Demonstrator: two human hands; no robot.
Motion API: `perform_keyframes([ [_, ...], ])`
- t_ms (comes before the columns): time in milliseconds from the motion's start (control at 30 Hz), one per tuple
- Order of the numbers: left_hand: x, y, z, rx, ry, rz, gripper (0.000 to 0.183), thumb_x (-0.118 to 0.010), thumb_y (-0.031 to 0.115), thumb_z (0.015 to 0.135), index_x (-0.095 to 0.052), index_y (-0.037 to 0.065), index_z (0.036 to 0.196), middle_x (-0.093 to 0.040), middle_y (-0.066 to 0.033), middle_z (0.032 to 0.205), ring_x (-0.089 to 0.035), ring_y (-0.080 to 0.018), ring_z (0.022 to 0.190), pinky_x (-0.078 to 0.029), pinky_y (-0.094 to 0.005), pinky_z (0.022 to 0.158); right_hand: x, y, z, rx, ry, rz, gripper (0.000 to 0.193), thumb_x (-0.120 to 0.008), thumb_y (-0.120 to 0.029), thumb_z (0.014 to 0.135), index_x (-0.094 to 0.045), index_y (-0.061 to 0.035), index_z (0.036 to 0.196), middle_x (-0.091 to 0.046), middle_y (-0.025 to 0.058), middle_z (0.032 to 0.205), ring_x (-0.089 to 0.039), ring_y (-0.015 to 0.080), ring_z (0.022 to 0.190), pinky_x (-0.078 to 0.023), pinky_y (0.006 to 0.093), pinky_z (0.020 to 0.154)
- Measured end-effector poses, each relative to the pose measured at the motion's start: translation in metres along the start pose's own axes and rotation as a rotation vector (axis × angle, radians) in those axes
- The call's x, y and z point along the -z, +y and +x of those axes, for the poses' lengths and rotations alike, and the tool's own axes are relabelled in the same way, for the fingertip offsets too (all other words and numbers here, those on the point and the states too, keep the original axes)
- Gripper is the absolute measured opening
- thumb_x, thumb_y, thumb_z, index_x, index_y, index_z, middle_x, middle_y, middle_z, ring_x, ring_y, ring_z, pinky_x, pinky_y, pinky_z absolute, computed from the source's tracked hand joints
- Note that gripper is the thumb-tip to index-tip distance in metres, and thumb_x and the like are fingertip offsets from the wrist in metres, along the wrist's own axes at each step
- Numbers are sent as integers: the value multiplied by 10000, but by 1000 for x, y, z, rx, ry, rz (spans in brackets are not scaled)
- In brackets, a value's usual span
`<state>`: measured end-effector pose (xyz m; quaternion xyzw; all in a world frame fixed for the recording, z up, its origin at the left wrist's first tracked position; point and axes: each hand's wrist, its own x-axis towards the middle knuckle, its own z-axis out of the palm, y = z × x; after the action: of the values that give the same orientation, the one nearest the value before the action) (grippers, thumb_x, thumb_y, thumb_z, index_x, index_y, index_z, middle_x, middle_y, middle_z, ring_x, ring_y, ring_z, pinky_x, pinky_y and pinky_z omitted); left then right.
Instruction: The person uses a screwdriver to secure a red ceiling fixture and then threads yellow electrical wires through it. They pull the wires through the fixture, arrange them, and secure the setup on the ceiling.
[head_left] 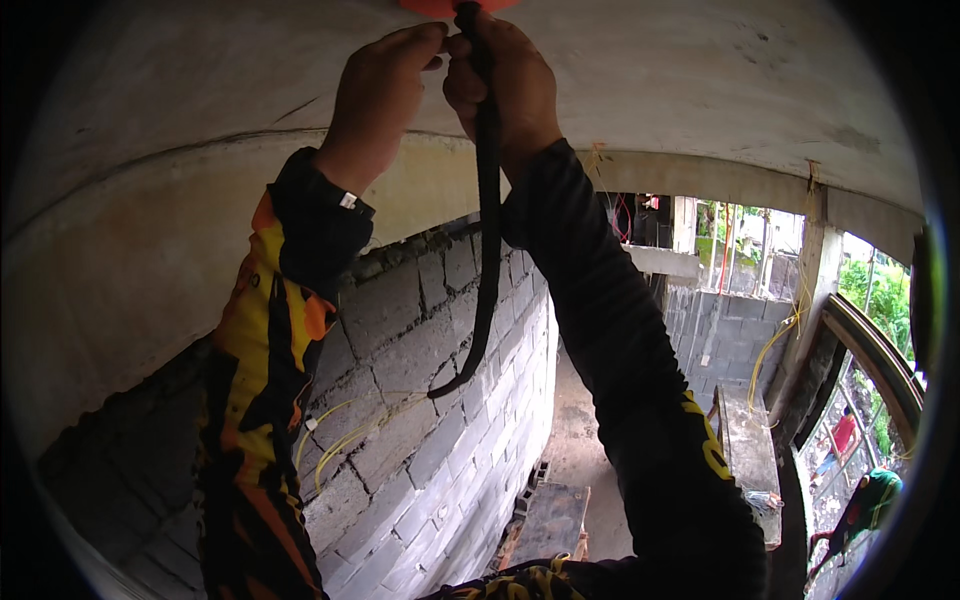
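Bare ceiling [680, 85] overhead, a black hose [487, 220] hangs near-vertical from the right hand [520, 88] gripping it; left hand [383, 92] beside, hold unclear.

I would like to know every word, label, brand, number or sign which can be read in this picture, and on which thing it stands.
No text can be read here.
Yellow marks on the right sleeve: too unclear to tell whether they are letters.
Pale piece at the left cuff: too small to read.
Black flexible tube and orange fitting: no writing visible.
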<state>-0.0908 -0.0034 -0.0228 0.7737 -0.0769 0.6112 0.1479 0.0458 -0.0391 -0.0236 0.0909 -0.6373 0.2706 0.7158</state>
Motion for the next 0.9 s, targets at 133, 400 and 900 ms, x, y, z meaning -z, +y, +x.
perform_keyframes([
  [133,-9,-14,10,39,-34,-119,302,-525,292,970,-666,101,1156,-661,-7,1016,-590,-107,1010,-384,-294,828,-6,-9,-6,91,49,-424,263,-559,-199,953,-574,62,921,-594,123,613,-567,211,432,-449,328,399],
  [400,0,-24,49,-41,-285,-504,355,-440,298,1039,-568,51,1259,-632,-35,1194,-582,-148,1108,-424,-336,974,-3,-10,5,912,-70,-1910,274,-584,-278,970,-586,-24,871,-593,59,706,-633,174,614,-485,319,476],
  [900,1,-2,54,445,-283,-528,247,-465,277,1033,-618,92,975,-580,10,745,-529,-124,630,-458,-243,581,6,3,10,-51,1,-152,217,-504,-200,981,-646,-36,967,-644,91,770,-652,196,665,-506,332,557],
])
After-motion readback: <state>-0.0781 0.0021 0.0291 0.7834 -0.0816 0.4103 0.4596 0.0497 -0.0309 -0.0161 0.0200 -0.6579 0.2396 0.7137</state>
